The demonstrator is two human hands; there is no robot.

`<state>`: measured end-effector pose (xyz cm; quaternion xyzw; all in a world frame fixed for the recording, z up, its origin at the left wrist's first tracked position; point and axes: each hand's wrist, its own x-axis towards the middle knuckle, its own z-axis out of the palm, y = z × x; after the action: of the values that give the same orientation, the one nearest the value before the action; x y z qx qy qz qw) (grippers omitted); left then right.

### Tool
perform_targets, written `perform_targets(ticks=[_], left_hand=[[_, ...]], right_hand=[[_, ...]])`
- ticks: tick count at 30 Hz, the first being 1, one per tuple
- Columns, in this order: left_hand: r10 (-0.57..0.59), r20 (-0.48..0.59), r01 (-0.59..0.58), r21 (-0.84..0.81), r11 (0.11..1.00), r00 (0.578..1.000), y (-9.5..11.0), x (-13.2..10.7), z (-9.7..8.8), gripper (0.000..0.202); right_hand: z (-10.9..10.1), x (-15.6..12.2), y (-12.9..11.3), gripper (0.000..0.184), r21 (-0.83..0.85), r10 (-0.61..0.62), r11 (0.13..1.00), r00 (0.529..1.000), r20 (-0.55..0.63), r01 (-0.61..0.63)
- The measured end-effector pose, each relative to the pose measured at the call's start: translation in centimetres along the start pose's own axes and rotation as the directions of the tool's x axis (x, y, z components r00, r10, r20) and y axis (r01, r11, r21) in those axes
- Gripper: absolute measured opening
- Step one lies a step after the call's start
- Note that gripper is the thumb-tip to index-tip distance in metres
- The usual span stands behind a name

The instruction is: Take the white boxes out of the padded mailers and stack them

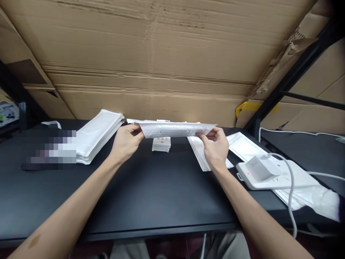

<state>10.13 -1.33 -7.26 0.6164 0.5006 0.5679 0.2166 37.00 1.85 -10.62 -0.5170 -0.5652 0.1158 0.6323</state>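
- White mailer (175, 129), crinkled with a slight sheen, held lengthwise across the view and raised above the middle of the desk.
- Left hand (126, 142) closed on the mailer's left end, pinching it between thumb and fingers.
- Right hand (214, 147) closed the same way on the right end, with a corner of the mailer sticking out past it.
- Small stack of boxes (161, 144), white and printed, standing on the desk between the hands, just below the mailer from this view.
- Left of the left hand, a tidy mailer stack (98, 136) lies at an angle, beside a pixelated patch (48, 151) that hides whatever is there.
- Under the right hand's wrist, a loose mailer pile (199, 153) lies on the desk, with flat white sheets (244, 147) further right.
- Further right, a white power strip (269, 176) with a red light rests on more mailers (304, 198). A pale card (262, 168) leans on the strip, and a white cable (291, 194) curves across it and down past the desk edge.
- Under all of this is a black desk (151, 194). Behind it stand a cardboard sheet (151, 46), a strip of yellow tape (249, 108) and a black metal frame (293, 68).
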Motion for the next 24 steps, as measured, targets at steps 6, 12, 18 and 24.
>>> perform_targets(ticks=[6, 12, 18, 24], left_hand=[[-0.040, 0.015, 0.040, 0.005, 0.999, 0.999, 0.3, 0.0, 0.0, 0.020], [-0.048, 0.062, 0.048, 0.000, 0.999, 0.997, 0.4, -0.1, -0.1, 0.026], [-0.055, 0.099, 0.050, 0.051, 0.997, 0.994, 0.2, 0.0, -0.5, 0.026], [-0.071, 0.082, 0.057, 0.165, 0.985, 0.994, -0.2, 0.1, -0.4, 0.021]], right_hand=[[-0.3, 0.1, -0.5, 0.027, -0.019, 0.000, 1.000, 1.000, -0.001, 0.000], [-0.6, -0.1, -1.1, 0.025, -0.029, 0.005, 1.000, 1.000, 0.031, -0.004], [-0.7, -0.5, -1.5, 0.015, -0.034, -0.084, 0.995, 0.987, 0.138, 0.089], [-0.6, -0.6, -1.5, 0.010, 0.035, -0.112, 0.994, 0.970, 0.214, 0.107]])
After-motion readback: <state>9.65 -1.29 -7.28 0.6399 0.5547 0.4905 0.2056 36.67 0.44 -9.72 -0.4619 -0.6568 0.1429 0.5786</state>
